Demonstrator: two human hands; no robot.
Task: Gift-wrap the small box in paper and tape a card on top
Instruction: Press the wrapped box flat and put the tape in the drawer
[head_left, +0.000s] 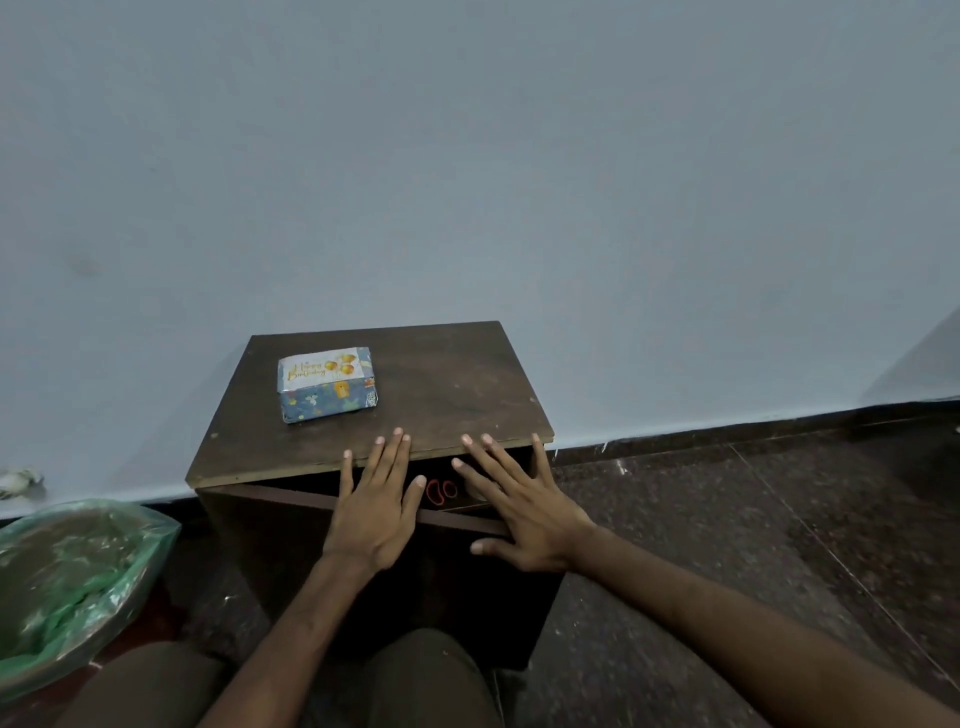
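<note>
A small box (332, 402) wrapped in blue patterned paper stands on the left part of a dark wooden cabinet top (447, 384). A white "Happy Birthday" card (323, 368) with gold balloons lies flat on the box's top. My left hand (375, 506) is spread flat with straight fingers over the cabinet's front edge, below and right of the box. My right hand (519, 506) is spread the same way beside it, its fingers reaching the edge. Neither hand holds anything, and both are apart from the box.
A drawer (311, 501) stands slightly open under the top, with red rubber bands (440, 491) visible between my hands. A green plastic bag (67, 577) lies on the floor at the left. A blue wall rises behind the cabinet. My knees are below it on the dark stone floor.
</note>
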